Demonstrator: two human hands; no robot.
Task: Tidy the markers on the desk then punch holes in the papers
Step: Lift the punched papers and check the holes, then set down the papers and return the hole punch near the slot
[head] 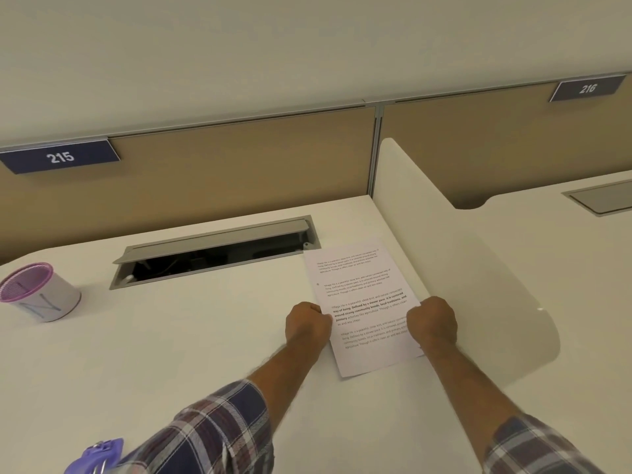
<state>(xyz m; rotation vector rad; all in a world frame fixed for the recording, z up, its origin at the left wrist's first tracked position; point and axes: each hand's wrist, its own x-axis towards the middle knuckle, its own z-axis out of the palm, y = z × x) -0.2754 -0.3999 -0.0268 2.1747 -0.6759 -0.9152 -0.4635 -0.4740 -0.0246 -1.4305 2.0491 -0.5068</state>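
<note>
A printed sheet of paper point(362, 295) lies on the white desk point(171, 354), near the right divider. My left hand point(306, 325) grips its left edge with curled fingers. My right hand point(432, 325) grips its right edge the same way. Whether more sheets lie under the top one I cannot tell. A purple hole punch point(95, 455) shows at the bottom left edge, partly hidden by my left sleeve. A pink-rimmed mesh pen cup point(39, 294) stands at the far left; dark marker shapes show faintly through its wall.
An open grey cable hatch point(215, 251) is set into the desk behind the paper. A white divider panel point(461, 268) rises on the right, with desk 216 beyond it. A tan partition wall point(239, 165) closes the back.
</note>
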